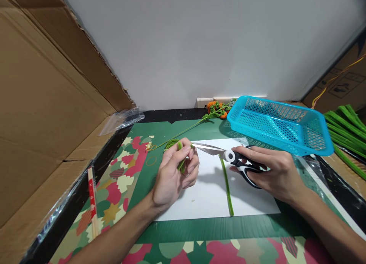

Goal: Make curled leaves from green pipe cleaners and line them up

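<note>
Bent green pipe cleaners [180,165] are held between the curled fingers of my left hand [178,165], above the left part of a white sheet [197,207]. My right hand [271,170] grips black-and-white scissors [230,156] by the handles. Their blades point left, with the tips at the green end by my left fingertips. The blades look nearly closed. A straight green pipe cleaner [228,189] lies on the sheet below the scissors.
A blue basket [310,132] stands at the back right, beside a bundle of green pipe cleaners [347,123]. Orange flowers [212,107] on a green stem lie at the back. Wrapped chopsticks [92,195] lie left, near a cardboard wall [51,88].
</note>
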Action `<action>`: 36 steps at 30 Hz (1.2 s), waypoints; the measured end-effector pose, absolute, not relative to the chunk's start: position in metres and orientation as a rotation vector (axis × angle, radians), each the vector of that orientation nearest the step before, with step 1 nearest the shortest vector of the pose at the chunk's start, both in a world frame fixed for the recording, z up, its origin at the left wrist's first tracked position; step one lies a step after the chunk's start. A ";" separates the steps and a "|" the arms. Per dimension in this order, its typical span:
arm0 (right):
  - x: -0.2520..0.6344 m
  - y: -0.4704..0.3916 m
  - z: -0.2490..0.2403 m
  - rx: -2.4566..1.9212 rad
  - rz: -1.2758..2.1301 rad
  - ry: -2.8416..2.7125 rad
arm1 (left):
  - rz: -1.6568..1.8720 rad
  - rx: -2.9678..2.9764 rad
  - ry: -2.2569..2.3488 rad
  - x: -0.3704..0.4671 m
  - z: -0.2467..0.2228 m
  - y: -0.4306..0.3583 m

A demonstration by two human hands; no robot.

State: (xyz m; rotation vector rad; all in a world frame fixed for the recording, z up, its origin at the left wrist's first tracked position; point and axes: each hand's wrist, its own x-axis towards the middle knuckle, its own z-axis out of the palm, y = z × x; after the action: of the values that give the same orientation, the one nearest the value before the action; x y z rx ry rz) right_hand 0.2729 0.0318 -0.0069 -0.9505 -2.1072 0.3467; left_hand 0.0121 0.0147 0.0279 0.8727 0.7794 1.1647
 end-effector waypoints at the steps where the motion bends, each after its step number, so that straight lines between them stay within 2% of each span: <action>1: 0.273 0.032 -0.007 -0.951 0.344 -2.108 | 1.167 0.874 0.783 0.012 0.028 0.015; 12: 0.274 0.033 -0.001 -0.970 0.457 -2.142 | 1.204 0.940 0.822 0.015 0.028 0.014; 27: 0.271 0.037 0.003 -0.945 1.542 -1.924 | 1.201 1.007 0.748 0.014 0.029 0.013; 30: 0.269 0.038 0.002 -1.000 1.447 -1.901 | 1.197 1.003 0.752 0.014 0.029 0.014; 36: 0.275 0.043 -0.003 -1.154 0.925 -1.891 | 1.206 1.069 0.865 0.013 0.026 0.014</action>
State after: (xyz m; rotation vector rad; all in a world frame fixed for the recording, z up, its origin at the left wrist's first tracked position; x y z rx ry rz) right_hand 0.2748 0.0427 -0.0033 -1.1543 -1.8914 0.9250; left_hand 0.0128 0.0145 0.0263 1.0690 0.8654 1.2055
